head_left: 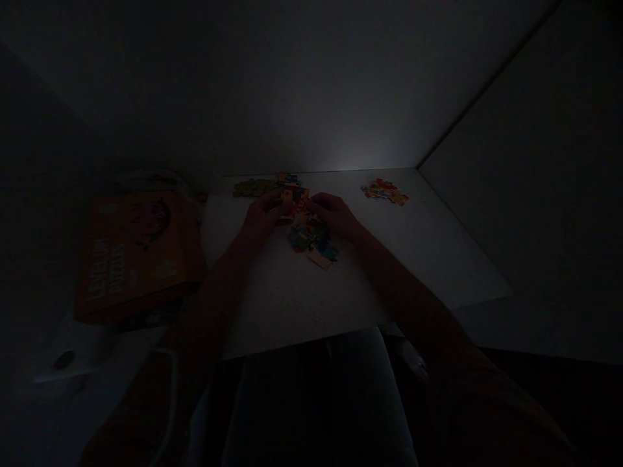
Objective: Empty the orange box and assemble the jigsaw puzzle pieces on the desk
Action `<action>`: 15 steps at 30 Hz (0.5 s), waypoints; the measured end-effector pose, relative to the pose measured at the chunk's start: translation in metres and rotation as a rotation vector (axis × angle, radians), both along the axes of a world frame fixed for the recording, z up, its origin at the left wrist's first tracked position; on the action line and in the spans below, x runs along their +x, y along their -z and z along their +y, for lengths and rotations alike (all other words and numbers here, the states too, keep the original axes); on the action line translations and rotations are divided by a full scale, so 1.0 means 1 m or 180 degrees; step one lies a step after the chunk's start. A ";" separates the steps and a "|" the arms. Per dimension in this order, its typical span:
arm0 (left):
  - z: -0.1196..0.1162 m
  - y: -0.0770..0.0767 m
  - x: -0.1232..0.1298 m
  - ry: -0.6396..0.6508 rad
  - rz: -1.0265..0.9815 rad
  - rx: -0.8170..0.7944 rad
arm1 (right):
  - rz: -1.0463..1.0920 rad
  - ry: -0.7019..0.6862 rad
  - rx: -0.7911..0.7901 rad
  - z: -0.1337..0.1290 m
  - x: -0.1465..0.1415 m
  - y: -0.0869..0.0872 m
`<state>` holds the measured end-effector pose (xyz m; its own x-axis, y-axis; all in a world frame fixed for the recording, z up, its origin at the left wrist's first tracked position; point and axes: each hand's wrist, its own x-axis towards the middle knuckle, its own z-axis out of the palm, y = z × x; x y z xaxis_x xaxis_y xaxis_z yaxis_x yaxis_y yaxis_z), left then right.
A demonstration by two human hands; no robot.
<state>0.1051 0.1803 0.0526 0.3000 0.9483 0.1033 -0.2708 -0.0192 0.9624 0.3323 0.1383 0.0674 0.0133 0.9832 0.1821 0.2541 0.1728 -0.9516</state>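
Note:
In dim light, my left hand (265, 214) and my right hand (333, 213) meet over the white table. Between them are red and yellow puzzle pieces (296, 200), with the fingers of each hand closed on an edge. Just below lies a loose pile of blue, green and orange puzzle pieces (307, 237), one of them showing its pale back. Behind my left hand rests a group of green puzzle pieces (256, 188). Exactly how many pieces my fingers hold is too dark to tell.
An orange puzzle box (136, 246) with white lettering stands at the left, by the table's edge. Toward the back right lies another cluster of red and yellow puzzle pieces (386, 192). A wall (311, 91) rises behind the table (282, 298), and a panel (535, 175) borders it on the right.

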 end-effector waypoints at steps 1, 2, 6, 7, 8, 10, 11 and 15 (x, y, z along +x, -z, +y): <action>0.000 0.000 0.000 -0.0015 0.0025 0.0008 | 0.0001 0.0025 -0.0005 0.000 0.000 -0.001; 0.000 0.000 -0.001 -0.0044 0.0073 0.0030 | 0.0029 0.0050 -0.0025 0.000 -0.001 -0.002; -0.001 0.002 -0.002 -0.0132 0.0314 0.0279 | 0.0088 0.0133 0.0124 0.000 -0.001 -0.008; -0.001 0.002 -0.002 -0.0116 0.0373 0.0348 | 0.0027 0.0153 0.0224 0.001 -0.001 -0.009; -0.002 0.003 -0.002 -0.0100 0.0426 0.0404 | -0.0043 0.0178 0.0301 0.001 0.000 -0.010; -0.003 0.003 -0.002 -0.0072 0.0500 0.0470 | -0.0136 0.0230 0.0334 0.001 0.003 -0.012; -0.004 0.003 -0.002 -0.0047 0.0509 0.0480 | -0.0134 0.0249 0.0301 0.001 0.004 -0.013; -0.006 0.000 -0.002 0.0111 0.0386 0.0441 | 0.0240 0.0231 0.0378 0.000 0.007 -0.017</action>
